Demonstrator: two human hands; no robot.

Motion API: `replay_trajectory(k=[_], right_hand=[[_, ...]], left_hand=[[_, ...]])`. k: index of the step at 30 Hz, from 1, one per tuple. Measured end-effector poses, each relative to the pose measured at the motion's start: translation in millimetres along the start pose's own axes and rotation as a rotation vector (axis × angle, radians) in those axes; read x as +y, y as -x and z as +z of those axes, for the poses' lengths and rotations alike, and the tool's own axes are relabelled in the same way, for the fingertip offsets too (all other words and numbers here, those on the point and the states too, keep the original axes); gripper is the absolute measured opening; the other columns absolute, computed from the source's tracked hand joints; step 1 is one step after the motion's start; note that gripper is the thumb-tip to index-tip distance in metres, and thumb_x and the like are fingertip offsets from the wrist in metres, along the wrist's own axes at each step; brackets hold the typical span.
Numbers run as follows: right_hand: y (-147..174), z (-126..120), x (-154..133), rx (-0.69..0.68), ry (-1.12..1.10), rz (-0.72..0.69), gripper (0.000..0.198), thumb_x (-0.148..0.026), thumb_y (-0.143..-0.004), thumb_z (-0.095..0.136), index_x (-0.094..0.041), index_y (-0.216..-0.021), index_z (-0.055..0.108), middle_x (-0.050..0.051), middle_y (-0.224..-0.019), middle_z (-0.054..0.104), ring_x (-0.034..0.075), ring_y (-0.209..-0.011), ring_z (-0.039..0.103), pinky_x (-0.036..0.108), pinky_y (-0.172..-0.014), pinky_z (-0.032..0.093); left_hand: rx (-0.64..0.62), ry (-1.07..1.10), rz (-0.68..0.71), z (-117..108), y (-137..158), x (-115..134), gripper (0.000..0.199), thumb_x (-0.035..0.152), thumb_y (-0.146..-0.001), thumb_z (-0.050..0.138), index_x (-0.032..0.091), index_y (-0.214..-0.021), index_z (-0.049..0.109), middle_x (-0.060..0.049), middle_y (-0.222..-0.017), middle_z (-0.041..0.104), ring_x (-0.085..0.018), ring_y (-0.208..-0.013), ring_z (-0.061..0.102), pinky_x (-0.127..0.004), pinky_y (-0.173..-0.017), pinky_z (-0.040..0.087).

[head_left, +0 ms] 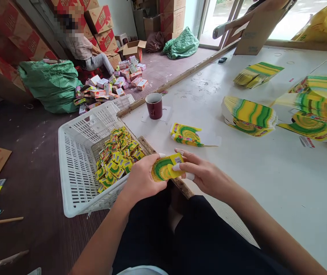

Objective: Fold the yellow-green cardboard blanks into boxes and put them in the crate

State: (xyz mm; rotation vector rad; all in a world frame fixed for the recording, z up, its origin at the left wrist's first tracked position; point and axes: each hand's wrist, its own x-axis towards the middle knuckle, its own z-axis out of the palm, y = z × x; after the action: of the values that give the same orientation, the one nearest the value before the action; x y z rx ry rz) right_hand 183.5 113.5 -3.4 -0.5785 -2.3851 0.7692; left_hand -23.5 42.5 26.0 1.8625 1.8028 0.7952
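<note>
Broadly, we sit at the edge of a white table (266,183), which gives us a flat surface for the printed stock within arm's reach. Fanned stacks of flat yellow-and-green blanks (249,114) lie spread across it to our right, with more stacks (256,73) farther back; fanning probably makes single sheets easy to pick off. A white crate (77,160) stands on the floor just beside the table edge, on our left, low enough that finished pieces can drop straight in. It holds a heap of small boxes (117,156) in the same yellow and green.

Farther off, another person (84,51) sits on the floor among red cartons and a scatter of other boxes, next to a green sack (51,84). A dark red cup (154,105) stands on the table near its wooden edge, well apart from our work.

A small pile of blanks (186,134) lies on the table just ahead of our hands, placed there as the nearest supply, we judge.

Both hands are together over our lap, clamped on one blank (165,168). Our left hand (140,181) grips its left part from below and behind; our right hand (205,173) pinches its right end, fingers (180,166) laid over the yellow flap with the barcode. Holding it at both ends suits bending it along its creases. Its long axis runs left to right between the hands, tilted slightly up toward the right, with the printed face turned up to us and the barcode end pointing right.
</note>
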Motion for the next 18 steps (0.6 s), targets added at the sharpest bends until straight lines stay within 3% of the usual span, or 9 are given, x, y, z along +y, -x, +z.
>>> replay_trajectory(k=[2,7,10,13,18], right_hand=[[-0.6,-5.7,-1.8,0.000,-0.017,-0.048,0.023,-0.014,-0.095,0.047,-0.021,-0.102,0.068,0.020,-0.135,0.059,0.030,-0.125,0.060,0.037,-0.089,0.058],[-0.2,-1.4,-4.4,0.092,0.052,-0.027,0.032,-0.020,-0.096,0.050,-0.022,-0.126,0.059,0.020,-0.142,0.052,0.029,-0.127,0.058,0.039,-0.094,0.056],[-0.3,-2.9,-3.1,0.096,0.034,-0.066,0.025,-0.026,-0.099,0.048,-0.022,-0.117,0.064,0.020,-0.139,0.054,0.026,-0.116,0.065,0.037,-0.089,0.058],[0.1,-14.3,-2.2,0.015,-0.023,-0.088,0.022,-0.030,-0.098,0.050,-0.020,-0.108,0.066,0.020,-0.130,0.060,0.025,-0.104,0.070,0.035,-0.082,0.060],[2.8,-19.8,-1.3,-0.035,-0.044,-0.036,0.018,-0.021,-0.093,0.056,-0.022,-0.105,0.068,0.017,-0.127,0.060,0.025,-0.105,0.069,0.035,-0.082,0.060]], left_hand=[[0.011,-0.016,0.015,-3.3,-1.4,1.9,0.052,0.022,-0.062,0.073,0.021,-0.112,0.062,-0.007,-0.105,0.073,-0.026,-0.095,0.070,-0.035,-0.085,0.055],[0.005,-0.007,0.014,-7.0,-2.6,8.9,0.056,0.028,-0.064,0.075,0.020,-0.117,0.062,-0.007,-0.105,0.074,-0.025,-0.092,0.070,-0.034,-0.083,0.055],[-0.034,0.057,-0.009,-8.4,-3.0,9.4,0.054,0.028,-0.064,0.075,0.020,-0.116,0.062,-0.005,-0.103,0.074,-0.023,-0.090,0.070,-0.032,-0.082,0.055],[-0.089,0.083,-0.025,-8.3,-3.6,8.0,0.053,0.028,-0.063,0.076,0.019,-0.114,0.064,-0.004,-0.100,0.074,-0.022,-0.088,0.070,-0.031,-0.079,0.055],[-0.098,0.029,0.002,-1.3,-5.1,9.4,0.051,0.026,-0.063,0.074,0.020,-0.113,0.064,-0.004,-0.099,0.074,-0.023,-0.088,0.070,-0.032,-0.079,0.054]])
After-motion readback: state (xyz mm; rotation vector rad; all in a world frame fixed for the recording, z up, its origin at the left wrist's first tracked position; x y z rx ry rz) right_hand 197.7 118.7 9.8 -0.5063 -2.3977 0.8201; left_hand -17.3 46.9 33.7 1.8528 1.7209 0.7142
